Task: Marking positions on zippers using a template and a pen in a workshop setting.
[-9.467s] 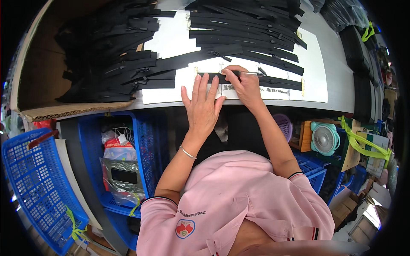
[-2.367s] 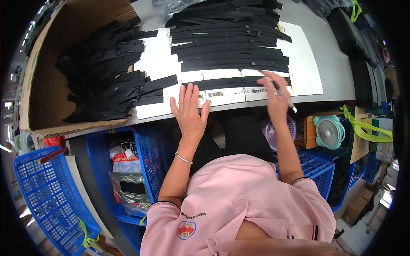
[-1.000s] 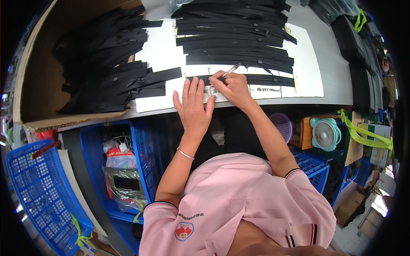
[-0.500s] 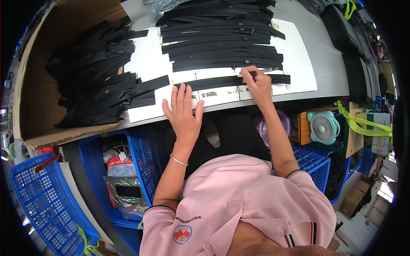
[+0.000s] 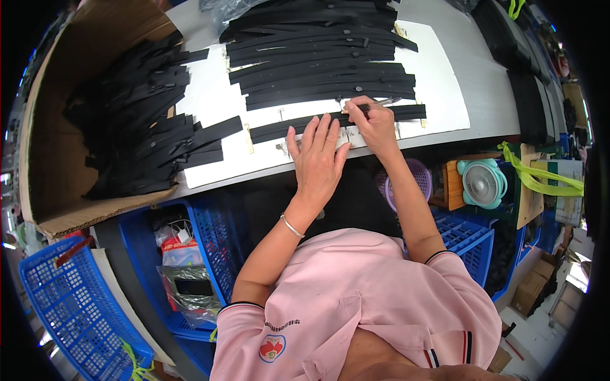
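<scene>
Long flat black strip (image 5: 279,129), left hand (image 5: 318,159) pressing it.

Grey worktable (image 5: 489,95), blue crates (image 5: 70,305) beneath, a small fan (image 5: 483,183), perhaps daylight.

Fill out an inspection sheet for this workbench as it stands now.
Surface: white sheet on a grey bench.
Job's things: one black strip lies nearest the bench edge; more rows of strips behind it.
Clutter: cardboard box heaped with black strips at left.
Hands: left hand flat on the strip; right hand holds a pen to it.
Cables: nothing seen.
Surroundings: blue crates, small fan, purple basket below the bench.
</scene>
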Motion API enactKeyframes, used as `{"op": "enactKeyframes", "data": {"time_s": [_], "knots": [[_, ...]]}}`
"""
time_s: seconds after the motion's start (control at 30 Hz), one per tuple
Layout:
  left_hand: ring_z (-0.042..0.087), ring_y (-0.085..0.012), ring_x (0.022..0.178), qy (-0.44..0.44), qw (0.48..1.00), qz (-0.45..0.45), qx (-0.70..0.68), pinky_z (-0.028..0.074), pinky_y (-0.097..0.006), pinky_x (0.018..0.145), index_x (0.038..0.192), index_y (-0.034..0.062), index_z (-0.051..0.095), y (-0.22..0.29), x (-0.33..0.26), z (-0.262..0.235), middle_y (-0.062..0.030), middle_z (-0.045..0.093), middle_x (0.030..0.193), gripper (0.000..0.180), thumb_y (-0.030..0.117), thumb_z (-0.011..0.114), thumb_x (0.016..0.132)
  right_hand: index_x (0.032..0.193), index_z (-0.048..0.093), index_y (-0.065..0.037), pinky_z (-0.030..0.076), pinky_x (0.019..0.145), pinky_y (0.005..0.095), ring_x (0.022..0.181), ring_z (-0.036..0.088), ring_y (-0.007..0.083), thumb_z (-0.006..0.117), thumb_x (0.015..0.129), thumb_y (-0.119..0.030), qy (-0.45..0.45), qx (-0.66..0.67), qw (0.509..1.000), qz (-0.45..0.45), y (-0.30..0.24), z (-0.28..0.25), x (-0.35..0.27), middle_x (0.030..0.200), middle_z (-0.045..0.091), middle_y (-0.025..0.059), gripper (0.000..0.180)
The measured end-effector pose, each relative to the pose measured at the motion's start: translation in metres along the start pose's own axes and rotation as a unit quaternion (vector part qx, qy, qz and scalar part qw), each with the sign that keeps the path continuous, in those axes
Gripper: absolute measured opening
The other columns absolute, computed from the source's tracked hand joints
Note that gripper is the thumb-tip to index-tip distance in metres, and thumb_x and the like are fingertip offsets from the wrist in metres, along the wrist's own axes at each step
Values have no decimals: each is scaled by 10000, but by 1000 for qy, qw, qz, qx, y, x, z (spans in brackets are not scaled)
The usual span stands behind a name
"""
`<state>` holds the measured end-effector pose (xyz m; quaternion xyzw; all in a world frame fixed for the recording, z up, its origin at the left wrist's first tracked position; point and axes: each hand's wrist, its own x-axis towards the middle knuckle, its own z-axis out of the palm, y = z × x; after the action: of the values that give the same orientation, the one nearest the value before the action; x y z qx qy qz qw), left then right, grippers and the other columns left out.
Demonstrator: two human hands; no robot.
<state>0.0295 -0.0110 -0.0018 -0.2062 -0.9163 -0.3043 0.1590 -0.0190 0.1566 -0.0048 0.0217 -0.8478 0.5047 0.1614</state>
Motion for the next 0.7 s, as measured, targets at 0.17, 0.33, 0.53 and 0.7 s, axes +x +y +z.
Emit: {"op": "enactKeyframes", "data": {"time_s": [0.17, 0.33, 0.53, 0.7], "knots": [[503, -281, 1341, -1, 1000, 1, 7, 209, -592, 1181, 1330, 24, 647, 0, 0, 1, -115, 598, 1411, 466, 270, 713, 940, 878, 731, 73, 485, 584, 232, 663, 651, 95, 680, 970, -100, -11, -41, 999, -22, -2, -1, 0, 875, 743, 52, 203], [513, -268, 1344, -4, 1000, -9, 20, 185, -552, 1202, 1334, 56, 663, 2, -1, 2, -87, 610, 1405, 455, 263, 728, 933, 829, 730, 18, 483, 552, 282, 591, 666, 141, 708, 941, -156, -31, 48, 998, 18, -1, -7, -3, 750, 735, 55, 209], [515, -264, 1344, -2, 1000, -8, 28, 184, -550, 1202, 1333, 61, 665, 3, 0, 3, -81, 614, 1399, 453, 252, 732, 928, 815, 726, 36, 468, 537, 264, 588, 643, 108, 707, 937, -119, -37, 21, 998, -35, 2, -7, -3, 728, 720, 47, 198], [512, -264, 1346, -5, 1000, -8, 28, 186, -545, 1200, 1335, 74, 662, 3, 1, 3, -74, 609, 1404, 450, 244, 735, 925, 821, 715, 58, 477, 556, 257, 628, 651, 96, 694, 939, -85, -60, -36, 997, -43, 1, -13, -2, 749, 715, 35, 186]]}}
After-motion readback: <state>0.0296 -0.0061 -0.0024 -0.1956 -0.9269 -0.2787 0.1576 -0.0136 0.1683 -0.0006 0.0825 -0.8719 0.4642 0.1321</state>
